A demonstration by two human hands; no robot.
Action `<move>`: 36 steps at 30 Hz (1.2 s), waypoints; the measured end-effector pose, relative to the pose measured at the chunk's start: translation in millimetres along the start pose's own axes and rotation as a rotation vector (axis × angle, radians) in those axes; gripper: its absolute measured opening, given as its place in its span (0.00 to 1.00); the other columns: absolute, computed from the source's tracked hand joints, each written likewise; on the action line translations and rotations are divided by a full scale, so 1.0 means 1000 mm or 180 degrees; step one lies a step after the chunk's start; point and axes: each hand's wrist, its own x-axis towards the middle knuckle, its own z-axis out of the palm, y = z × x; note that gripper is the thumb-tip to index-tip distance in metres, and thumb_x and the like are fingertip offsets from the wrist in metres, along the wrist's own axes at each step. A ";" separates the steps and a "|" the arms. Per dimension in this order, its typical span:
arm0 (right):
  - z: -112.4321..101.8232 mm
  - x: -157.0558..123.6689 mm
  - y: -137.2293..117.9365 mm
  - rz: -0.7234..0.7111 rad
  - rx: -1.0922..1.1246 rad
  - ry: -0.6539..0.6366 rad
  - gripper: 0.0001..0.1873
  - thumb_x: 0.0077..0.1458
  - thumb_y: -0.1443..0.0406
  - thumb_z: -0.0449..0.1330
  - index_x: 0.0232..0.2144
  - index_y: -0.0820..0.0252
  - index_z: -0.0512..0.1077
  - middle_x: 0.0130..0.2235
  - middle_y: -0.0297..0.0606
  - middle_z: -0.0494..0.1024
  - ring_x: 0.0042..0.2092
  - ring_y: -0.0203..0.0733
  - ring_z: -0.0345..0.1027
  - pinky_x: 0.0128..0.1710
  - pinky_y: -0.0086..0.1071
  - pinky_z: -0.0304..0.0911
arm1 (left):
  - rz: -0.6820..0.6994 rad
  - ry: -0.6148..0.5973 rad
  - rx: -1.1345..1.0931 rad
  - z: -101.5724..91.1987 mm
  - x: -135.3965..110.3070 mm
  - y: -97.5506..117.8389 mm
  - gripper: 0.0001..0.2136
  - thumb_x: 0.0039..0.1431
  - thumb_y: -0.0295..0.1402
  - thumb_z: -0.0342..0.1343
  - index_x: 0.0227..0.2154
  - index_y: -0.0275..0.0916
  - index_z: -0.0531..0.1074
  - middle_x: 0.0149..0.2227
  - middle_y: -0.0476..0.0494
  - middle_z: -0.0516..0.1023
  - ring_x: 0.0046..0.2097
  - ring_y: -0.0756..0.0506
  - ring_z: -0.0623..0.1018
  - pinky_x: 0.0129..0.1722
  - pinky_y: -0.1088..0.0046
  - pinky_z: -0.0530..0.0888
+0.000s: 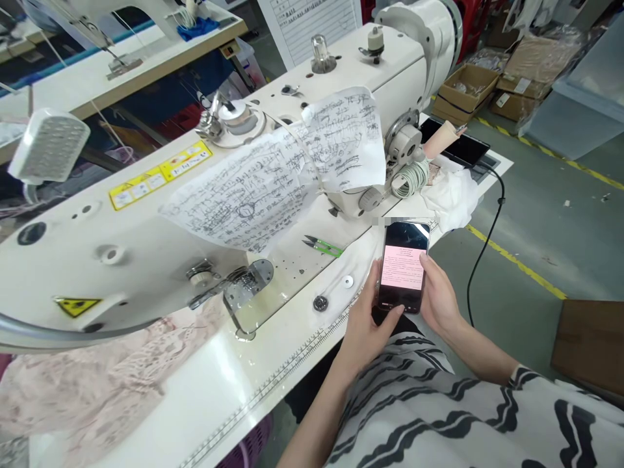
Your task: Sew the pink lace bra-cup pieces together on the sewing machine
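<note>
Nearest me, above the patterned clothing (439, 422), the person's left hand (365, 318) grips one side of a phone (403, 266) and the right hand (441, 296) grips the other, its lit screen facing up by the edge of the white sewing table (195, 403). Past the hands lie green snips (324, 246), then handwritten sheets (253, 188) draped against the sewing machine (141, 240), and farther off cardboard boxes (465, 88) sit on the floor.

White metal sewing machine (268, 104) with handwritten white paper (253, 188) over its arm; green-handled metal snips (325, 246) below; crumpled pale-pink printed fabric (112, 370) on the white worktop (209, 383).
</note>
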 end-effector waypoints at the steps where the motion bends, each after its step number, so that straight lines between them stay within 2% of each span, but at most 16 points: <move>1: 0.000 0.000 0.000 -0.0012 -0.0011 -0.0013 0.19 0.53 0.50 0.63 0.41 0.55 0.76 0.45 0.36 0.80 0.51 0.47 0.71 0.51 0.39 0.67 | -0.0005 -0.0042 0.0017 -0.001 0.000 0.001 0.37 0.63 0.34 0.56 0.68 0.53 0.40 0.70 0.47 0.48 0.66 0.41 0.61 0.63 0.62 0.65; 10: -0.004 0.002 0.001 -0.0041 -0.0067 -0.0037 0.19 0.54 0.50 0.62 0.43 0.55 0.75 0.45 0.36 0.80 0.50 0.46 0.71 0.50 0.38 0.66 | -0.0023 -0.0333 0.0037 -0.008 0.003 0.005 0.40 0.61 0.30 0.57 0.68 0.53 0.38 0.70 0.48 0.47 0.67 0.40 0.58 0.64 0.61 0.63; 23: -0.003 0.000 0.000 -0.0015 -0.0092 -0.0065 0.20 0.54 0.49 0.61 0.43 0.55 0.75 0.46 0.36 0.80 0.51 0.47 0.71 0.50 0.39 0.67 | -0.0089 -0.0315 -0.0023 -0.007 0.002 0.009 0.40 0.61 0.30 0.56 0.68 0.54 0.38 0.70 0.47 0.47 0.67 0.39 0.58 0.63 0.59 0.63; 36: -0.004 0.001 -0.002 0.0044 0.0001 -0.0002 0.19 0.53 0.50 0.62 0.42 0.55 0.75 0.46 0.36 0.79 0.52 0.47 0.71 0.50 0.38 0.67 | 0.0094 -0.0483 -0.0081 -0.010 0.003 0.006 0.40 0.64 0.30 0.53 0.67 0.57 0.30 0.70 0.50 0.42 0.69 0.44 0.52 0.65 0.62 0.59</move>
